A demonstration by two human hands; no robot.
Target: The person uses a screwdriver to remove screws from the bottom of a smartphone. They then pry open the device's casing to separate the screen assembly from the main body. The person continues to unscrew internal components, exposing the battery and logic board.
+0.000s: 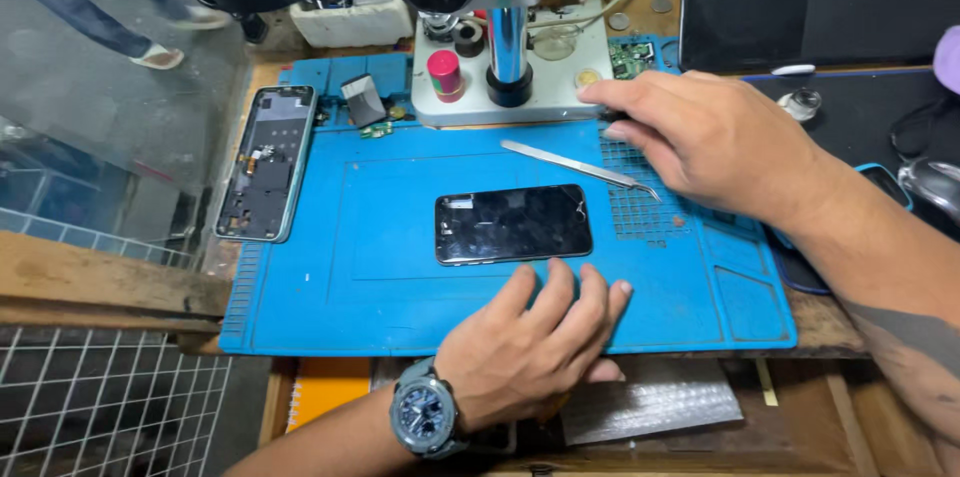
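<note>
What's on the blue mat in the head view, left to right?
Opened phone frame at the left edge → small grey metal part → black phone lying screen up, the left hand just below it → tweezers → right hand over the mat's gridded corner.

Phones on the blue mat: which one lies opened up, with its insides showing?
The phone at the mat's left edge: its back is off, exposing internals. The black phone at mid-mat, just beyond the left hand, shows only its dark glass.
</note>
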